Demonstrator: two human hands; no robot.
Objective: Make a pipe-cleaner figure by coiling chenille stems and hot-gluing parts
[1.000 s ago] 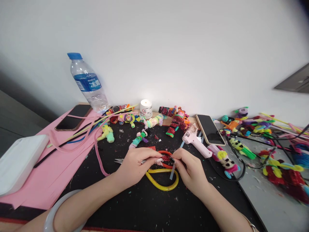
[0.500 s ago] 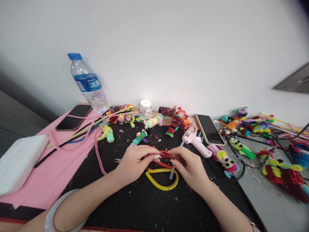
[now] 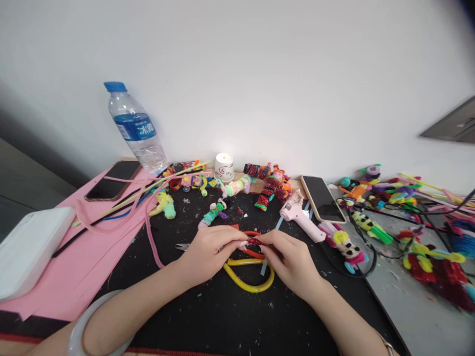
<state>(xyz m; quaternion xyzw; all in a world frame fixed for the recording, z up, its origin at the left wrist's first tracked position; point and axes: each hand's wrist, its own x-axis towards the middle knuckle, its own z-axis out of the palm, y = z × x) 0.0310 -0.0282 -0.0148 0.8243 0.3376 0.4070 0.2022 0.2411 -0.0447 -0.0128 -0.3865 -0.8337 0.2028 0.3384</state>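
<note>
My left hand (image 3: 213, 251) and my right hand (image 3: 287, 254) meet above the middle of the black mat. Fingers of both are pinched on a small red glittery piece of pipe cleaner (image 3: 254, 242); the fingertips hide much of it. Under my hands lies a pair of scissors with one yellow handle loop (image 3: 250, 288) and one orange-red loop. Its metal tips stick out left of my left hand, and the hands cover its middle. A translucent glue stick (image 3: 264, 267) lies across the handles beside my right fingers.
Behind my hands are a pink glue gun (image 3: 302, 221), a white paper cup (image 3: 224, 167) and several pipe-cleaner figures (image 3: 272, 185). A phone (image 3: 322, 199) lies at right, another phone (image 3: 114, 181) on pink paper (image 3: 70, 252) at left. A water bottle (image 3: 137, 131) leans on the wall.
The red pipe-cleaner piece has turned and shows less between my fingertips. Both hands have shifted slightly, and my right fingers have closed in around it. Everything else stays put.
</note>
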